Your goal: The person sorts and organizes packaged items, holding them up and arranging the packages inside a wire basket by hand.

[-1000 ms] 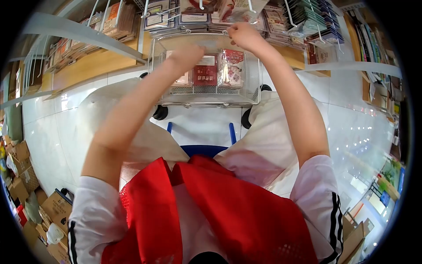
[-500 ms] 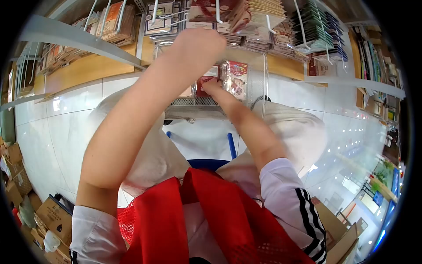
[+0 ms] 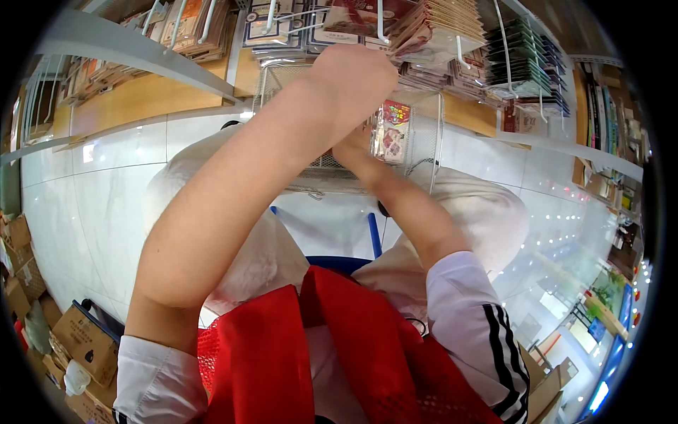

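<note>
My left hand point(image 3: 360, 74) is raised at the front of the shelf, just below a dark red packet point(image 3: 364, 15) on a hook. Its fingers point away from me and are hidden, so any grip does not show. Lower down, my right hand point(image 3: 352, 146) reaches into a wire mesh basket point(image 3: 424, 134) between my knees. My left forearm covers most of its fingers. Right of that hand, a clear-wrapped packet with a red and yellow top point(image 3: 392, 133) stands in the basket.
Tan packets point(image 3: 438, 32) and green packets point(image 3: 519, 60) hang on white hooks above the wooden shelf point(image 3: 470, 116). A white metal bar point(image 3: 141, 60) crosses at upper left. Cardboard boxes point(image 3: 85, 346) stand at lower left. Blue stool legs point(image 3: 374, 233) show below the basket.
The view has shifted, so shelf and basket appear further right. My right hand's fingers, earlier visible on a dark red packet in the basket, are now mostly behind my left forearm.
</note>
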`<action>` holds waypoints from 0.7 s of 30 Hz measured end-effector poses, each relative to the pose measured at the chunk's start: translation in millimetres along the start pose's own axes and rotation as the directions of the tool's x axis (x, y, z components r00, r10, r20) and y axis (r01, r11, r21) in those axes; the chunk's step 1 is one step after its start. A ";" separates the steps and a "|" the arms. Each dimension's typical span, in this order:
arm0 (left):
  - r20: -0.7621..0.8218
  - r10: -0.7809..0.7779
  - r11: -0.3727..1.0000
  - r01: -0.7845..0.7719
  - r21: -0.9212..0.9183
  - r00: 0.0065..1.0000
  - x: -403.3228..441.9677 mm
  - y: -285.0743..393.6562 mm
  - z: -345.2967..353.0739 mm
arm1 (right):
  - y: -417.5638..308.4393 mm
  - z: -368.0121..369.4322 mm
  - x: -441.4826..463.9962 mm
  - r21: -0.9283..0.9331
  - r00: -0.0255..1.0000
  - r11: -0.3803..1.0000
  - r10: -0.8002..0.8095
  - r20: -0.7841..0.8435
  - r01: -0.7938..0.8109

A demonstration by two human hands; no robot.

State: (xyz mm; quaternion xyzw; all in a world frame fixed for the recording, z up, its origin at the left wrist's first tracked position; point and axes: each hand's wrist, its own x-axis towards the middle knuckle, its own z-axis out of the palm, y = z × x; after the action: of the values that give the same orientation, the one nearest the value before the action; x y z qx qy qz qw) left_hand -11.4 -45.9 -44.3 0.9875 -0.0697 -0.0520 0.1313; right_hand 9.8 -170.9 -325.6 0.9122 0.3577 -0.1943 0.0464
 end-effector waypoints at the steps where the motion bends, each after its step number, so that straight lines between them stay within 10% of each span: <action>1: -0.035 0.023 1.000 -0.023 0.001 0.999 -1.8 -1.3 0.9 | 4.1 -4.8 -1.9 -0.167 0.996 0.982 -0.081 0.046 0.087; 7: -0.062 0.042 0.999 -0.042 0.010 0.997 -4.4 -1.4 0.3 | 44.6 46.2 24.2 -0.597 0.951 0.745 -0.174 0.257 0.298; 14: -0.114 0.084 0.996 -0.081 0.031 0.990 -4.8 -3.4 8.5 | 66.9 -41.9 -9.9 -0.410 0.751 0.654 -0.403 0.523 0.636; 17: -0.054 0.049 0.998 -0.047 0.049 0.997 -1.9 -1.7 6.0 | 82.9 -36.9 -15.5 -0.326 0.771 0.699 -0.564 0.294 0.636; 21: -0.195 0.104 0.994 -0.096 0.048 0.975 -9.1 -7.8 16.3 | 78.5 -41.8 -16.9 -0.379 0.781 0.686 -0.498 0.377 0.621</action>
State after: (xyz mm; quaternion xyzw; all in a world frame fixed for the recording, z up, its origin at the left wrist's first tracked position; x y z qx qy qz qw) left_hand -21.3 -41.2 -61.3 0.9854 -0.1070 0.0542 0.1210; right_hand 64.6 -230.4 -284.8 0.6847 0.6487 -0.2136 0.2545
